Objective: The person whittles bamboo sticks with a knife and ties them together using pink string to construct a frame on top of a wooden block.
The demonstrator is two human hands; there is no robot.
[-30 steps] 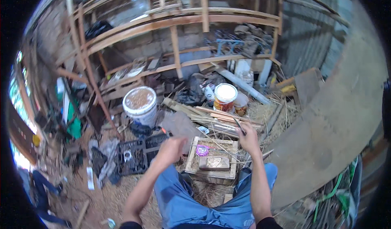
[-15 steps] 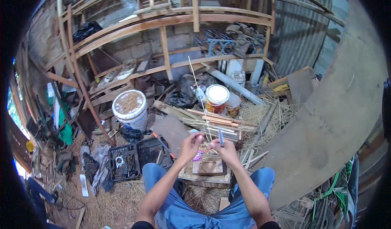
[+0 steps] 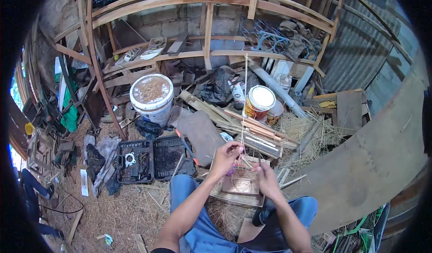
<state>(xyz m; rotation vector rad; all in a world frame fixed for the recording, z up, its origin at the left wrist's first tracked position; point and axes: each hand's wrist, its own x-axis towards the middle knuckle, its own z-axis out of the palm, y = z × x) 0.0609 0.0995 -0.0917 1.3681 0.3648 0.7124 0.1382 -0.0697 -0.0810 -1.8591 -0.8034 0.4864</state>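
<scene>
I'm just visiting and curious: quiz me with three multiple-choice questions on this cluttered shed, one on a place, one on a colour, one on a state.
1. Where does the open black tool case lie?
A. on the shelf
B. on the ground, left of the person's knees
C. inside the bucket

2. What colour is the big bucket?
A. white
B. red
C. green

3. What is the left hand doing?
A. resting flat
B. pinching a thin stick
C. hidden

Answers:
B, it sits on the straw-strewn floor.
A, its wall is white.
B, fingers close on the upright stick.
</scene>
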